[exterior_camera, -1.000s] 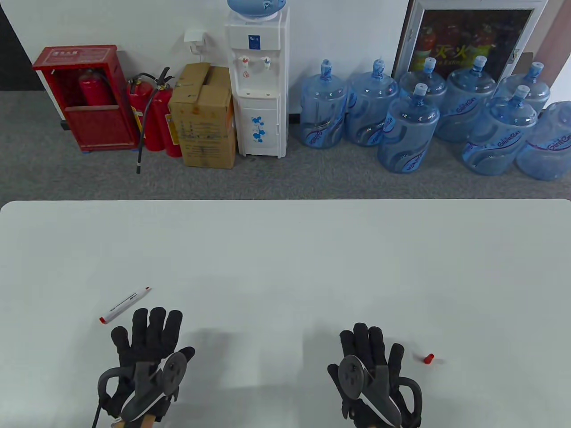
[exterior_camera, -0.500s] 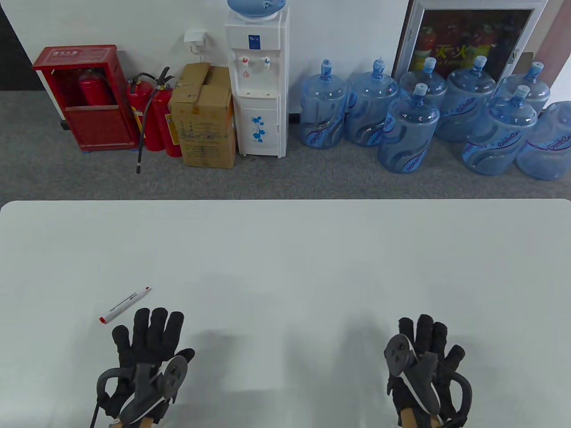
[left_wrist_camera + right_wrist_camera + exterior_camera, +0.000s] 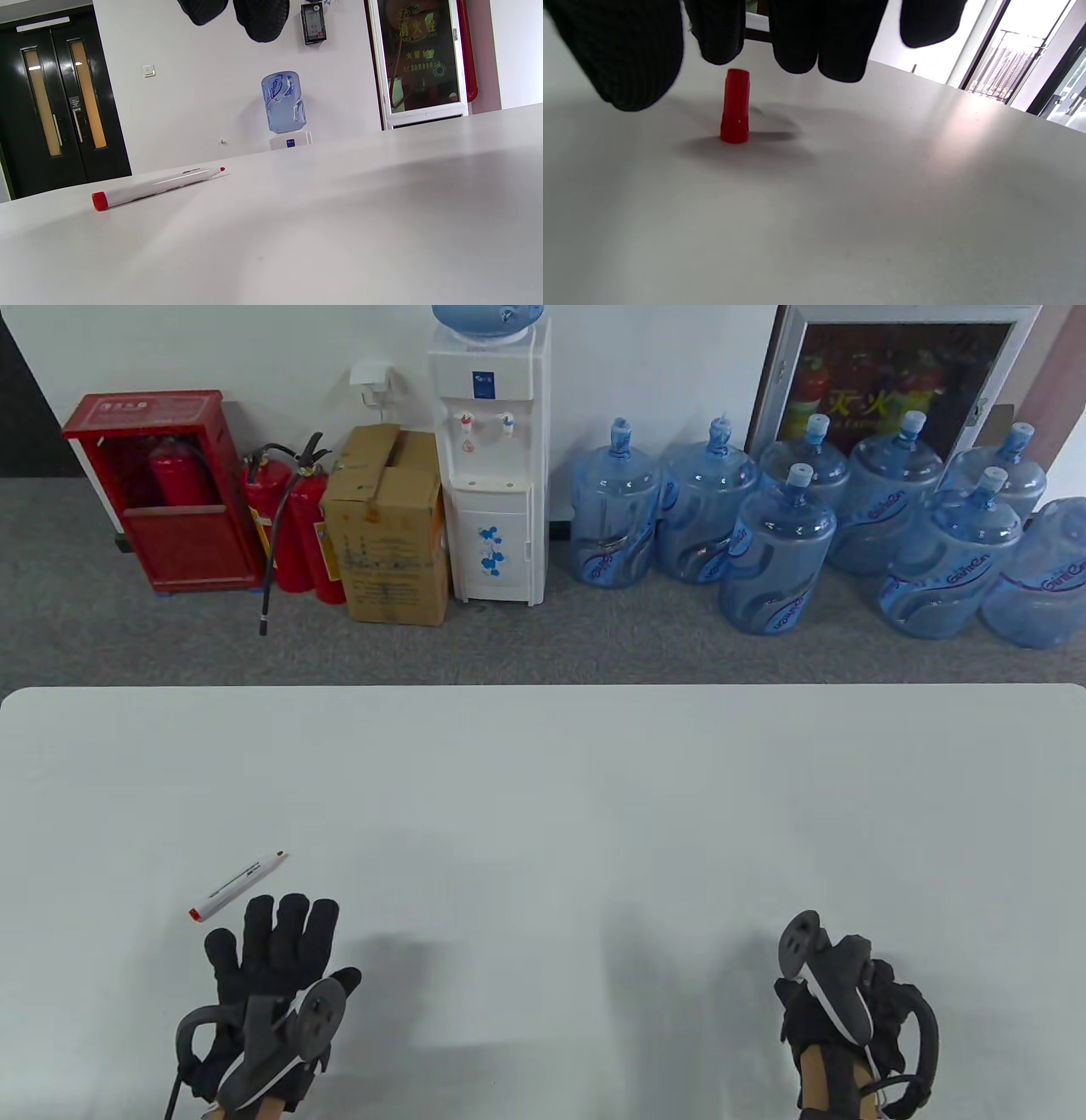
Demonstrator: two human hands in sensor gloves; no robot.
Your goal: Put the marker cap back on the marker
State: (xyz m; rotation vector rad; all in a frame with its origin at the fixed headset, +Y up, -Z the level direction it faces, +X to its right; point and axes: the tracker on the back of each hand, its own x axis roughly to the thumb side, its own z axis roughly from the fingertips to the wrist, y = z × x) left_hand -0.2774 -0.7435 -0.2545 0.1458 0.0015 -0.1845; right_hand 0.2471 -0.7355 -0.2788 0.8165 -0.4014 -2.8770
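Marker (image 3: 238, 886) lies uncapped on the tabletop (image 3: 543, 780), just beyond my left hand (image 3: 271, 976), which is spread flat, holding nothing. Marker cap (image 3: 735, 106) stands upright well right of it, beneath my right hand (image 3: 848, 993), fingers (image 3: 814, 38) hovering, ungripped.

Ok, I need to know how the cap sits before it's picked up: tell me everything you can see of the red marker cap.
The red marker cap is a small, smooth, plastic-looking cylinder, slightly wider at its lower end, lying on the white table. In the right wrist view nothing touches it: the right hand hovers over it, gloved fingertips hanging just above and around it. The table view hides it under that hand. Its open end can't be made out.
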